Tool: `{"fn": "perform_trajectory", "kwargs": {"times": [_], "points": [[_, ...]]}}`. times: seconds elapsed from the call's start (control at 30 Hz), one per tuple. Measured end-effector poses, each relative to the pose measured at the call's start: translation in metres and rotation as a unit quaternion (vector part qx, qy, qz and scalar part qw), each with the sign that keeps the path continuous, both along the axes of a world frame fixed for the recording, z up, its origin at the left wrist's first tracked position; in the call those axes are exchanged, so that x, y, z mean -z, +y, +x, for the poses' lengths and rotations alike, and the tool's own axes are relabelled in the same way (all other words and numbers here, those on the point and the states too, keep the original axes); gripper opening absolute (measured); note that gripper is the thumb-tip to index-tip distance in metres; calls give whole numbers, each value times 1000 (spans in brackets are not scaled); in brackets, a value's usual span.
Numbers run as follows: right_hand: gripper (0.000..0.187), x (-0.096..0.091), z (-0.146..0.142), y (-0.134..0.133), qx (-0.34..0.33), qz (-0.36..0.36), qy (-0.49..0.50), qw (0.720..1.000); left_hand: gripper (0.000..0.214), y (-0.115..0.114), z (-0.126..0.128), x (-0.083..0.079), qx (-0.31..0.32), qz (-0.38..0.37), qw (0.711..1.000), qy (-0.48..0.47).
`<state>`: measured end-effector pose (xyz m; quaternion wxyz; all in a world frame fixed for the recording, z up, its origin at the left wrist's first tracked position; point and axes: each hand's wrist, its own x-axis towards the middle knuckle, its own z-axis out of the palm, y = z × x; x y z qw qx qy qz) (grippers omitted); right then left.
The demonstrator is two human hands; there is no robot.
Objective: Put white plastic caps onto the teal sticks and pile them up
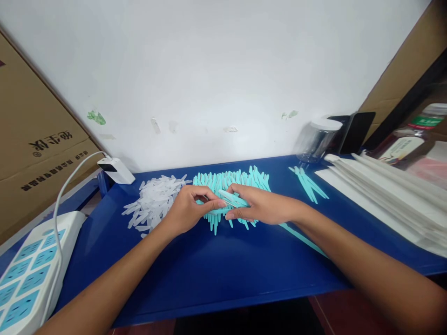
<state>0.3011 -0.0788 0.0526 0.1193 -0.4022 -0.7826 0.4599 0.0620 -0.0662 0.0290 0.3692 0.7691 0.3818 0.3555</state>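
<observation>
My left hand (pixel 192 204) is closed, its thumb and forefinger pinching the end of a slim teal stick that looks like an eyebrow razor. My right hand (pixel 260 204) is closed around a few teal razors (pixel 234 199), their tips pointing left toward my left thumb. A thin metallic edge shows between the hands. Beneath and behind both hands lies a wide pile of teal razors (pixel 223 179), mostly side by side. Left of my left hand is a heap of translucent white caps (pixel 150 202). Whether my left fingers also hold a cap is hidden.
A few teal razors (pixel 309 184) lie apart at right on the blue table (pixel 209 274). A teal strip (pixel 303 239) passes under my right forearm. Around are a power strip (pixel 31 260), a white device (pixel 117 170), a clear jar (pixel 316 139) and stacked white bags (pixel 387 200).
</observation>
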Motion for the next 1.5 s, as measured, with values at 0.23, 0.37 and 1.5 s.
{"fn": "perform_trajectory", "kwargs": {"times": [0.23,0.37,1.5], "points": [[54,1,3,4,19,9,16,1000,30,26,-39,-22,49,-7,991,126],[70,5,11,14,47,43,-20,998,36,42,-79,-37,48,-49,943,325],[59,6,6,11,14,19,-12,1000,35,9,-10,-15,-66,-45,996,-51]]}}
